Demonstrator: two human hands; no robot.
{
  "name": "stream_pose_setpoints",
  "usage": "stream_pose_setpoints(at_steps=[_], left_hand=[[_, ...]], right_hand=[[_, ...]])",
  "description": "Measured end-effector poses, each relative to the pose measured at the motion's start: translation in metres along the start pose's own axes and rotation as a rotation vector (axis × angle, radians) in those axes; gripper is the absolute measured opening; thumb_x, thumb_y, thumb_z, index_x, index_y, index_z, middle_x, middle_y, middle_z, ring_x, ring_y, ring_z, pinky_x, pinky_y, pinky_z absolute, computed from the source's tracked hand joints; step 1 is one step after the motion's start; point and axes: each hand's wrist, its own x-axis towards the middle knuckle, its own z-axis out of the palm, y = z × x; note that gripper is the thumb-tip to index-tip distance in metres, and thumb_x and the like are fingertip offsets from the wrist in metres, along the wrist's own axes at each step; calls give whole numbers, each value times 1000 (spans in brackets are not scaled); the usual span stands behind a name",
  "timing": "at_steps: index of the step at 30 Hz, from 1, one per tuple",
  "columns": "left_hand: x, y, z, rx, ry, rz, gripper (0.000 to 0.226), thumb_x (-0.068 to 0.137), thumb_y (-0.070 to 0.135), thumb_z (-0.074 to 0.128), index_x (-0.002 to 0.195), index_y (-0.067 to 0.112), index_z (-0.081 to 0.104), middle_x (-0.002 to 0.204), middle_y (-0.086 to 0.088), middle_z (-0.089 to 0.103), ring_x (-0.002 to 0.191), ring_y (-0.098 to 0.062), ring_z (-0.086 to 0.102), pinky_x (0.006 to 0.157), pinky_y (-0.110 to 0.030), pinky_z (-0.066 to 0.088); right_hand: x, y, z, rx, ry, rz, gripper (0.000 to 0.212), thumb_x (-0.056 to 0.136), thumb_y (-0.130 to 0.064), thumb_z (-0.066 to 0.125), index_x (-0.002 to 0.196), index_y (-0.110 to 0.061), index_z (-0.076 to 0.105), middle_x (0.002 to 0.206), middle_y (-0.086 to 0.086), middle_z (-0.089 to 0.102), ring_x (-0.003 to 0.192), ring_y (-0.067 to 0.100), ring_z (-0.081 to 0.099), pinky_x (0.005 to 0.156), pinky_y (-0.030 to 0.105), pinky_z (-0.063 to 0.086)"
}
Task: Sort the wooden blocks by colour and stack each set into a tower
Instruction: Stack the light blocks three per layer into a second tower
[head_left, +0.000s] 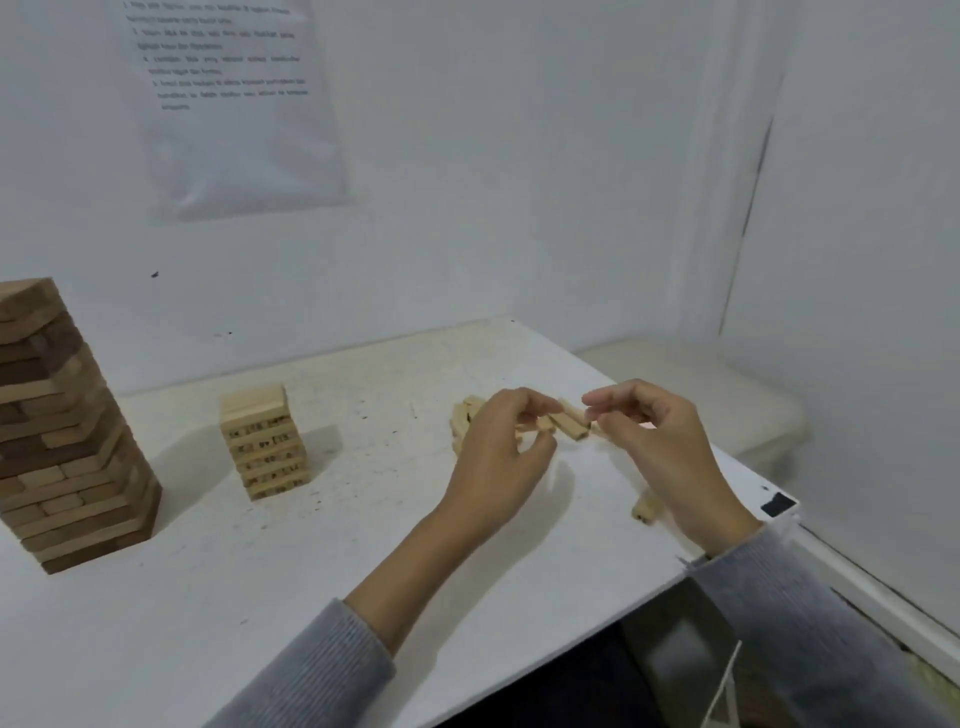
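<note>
Head view: left hand (498, 447), right hand (660, 441) pinch pale blocks (571, 423) near table edge (584, 375).

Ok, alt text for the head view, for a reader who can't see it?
A left hand and right hand pinch pale blocks between them above a white table. To the left stand a short pale tower and a taller brown tower; a few loose blocks lie behind the left hand.
</note>
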Motion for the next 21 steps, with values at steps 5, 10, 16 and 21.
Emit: stream_pose_setpoints(at_steps=[5, 10, 16, 21], left_hand=[[17, -13, 32, 170, -143, 79, 21, 88, 8, 57, 106, 19, 61, 111, 4, 61, 103, -9, 52, 86, -16, 40], [42, -29, 44, 460, -218, 139, 34, 90, 6, 52, 123, 15, 58, 128, 1, 56, 118, -19, 48, 97, -32, 35], [68, -41, 49, 555, -349, 117, 45, 96, 1, 35, 136, 17, 48, 134, 2, 52, 132, -16, 37, 100, -30, 20], [80, -42, 53, 704, -354, 147, 32, 102, 15, 36, 127, 23, 55, 125, 5, 53, 120, -17, 41, 89, -31, 21]], right_hand=[[12, 34, -59, -409, -53, 25, 47, 87, 6, 54, 88, -39, 66, 109, -9, 63, 96, 6, 54, 81, 19, 42], [18, 56, -89, -738, -432, -27, 39, 94, -8, 56, 106, -45, 58, 120, -18, 49, 118, 7, 40, 106, 31, 32], [24, 64, -93, -770, -444, -164, 34, 93, -21, 60, 99, -53, 50, 110, -18, 51, 109, 8, 43, 98, 26, 34], [25, 61, -86, -534, -237, -158, 33, 89, -11, 65, 94, -41, 55, 98, -18, 59, 94, -2, 54, 79, 7, 41]])
